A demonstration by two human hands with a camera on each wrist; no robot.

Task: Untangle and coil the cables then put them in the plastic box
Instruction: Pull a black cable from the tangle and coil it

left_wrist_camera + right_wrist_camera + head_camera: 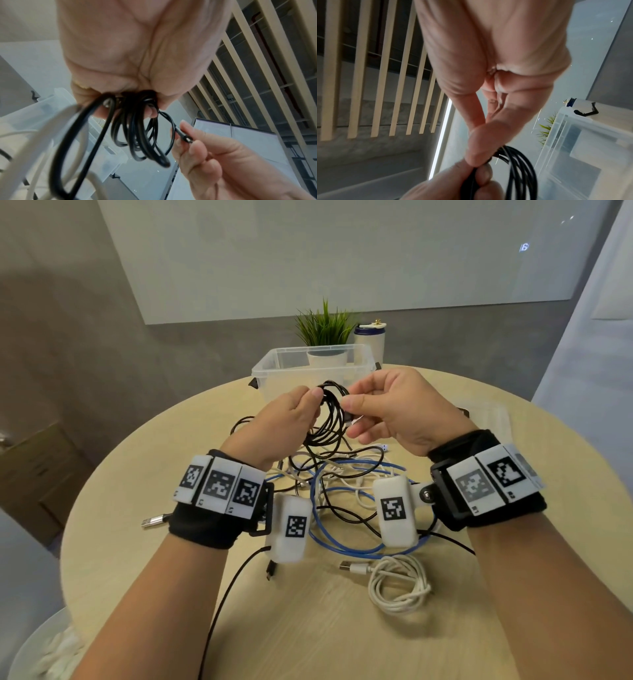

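On the round wooden table (144,559), nearest the person, a coiled white cable (399,585) lies by itself with its USB plug pointing left. Just beyond that coil sits the tangle of loose cables (342,491), blue, white and black strands crossing one another, with a silver USB plug (152,522) sticking out to the tangle's left. Above the tangle both hands are raised clear of the table. The left hand (284,422) has its fingers curled round the gathered loops of a black cable (330,414), so the bundle hangs down from its grip; the left wrist view shows the loops bunched tight between thumb and fingers. The right hand (394,412) pinches the free end of that same black cable, near its plug, between thumb and forefinger, its other fingers loosely bent. Beyond the hands, on the far side of the tangle, stands the clear plastic box (274,368) with its lid off. Behind the box are a small potted plant (325,326) and a white bottle (370,338).
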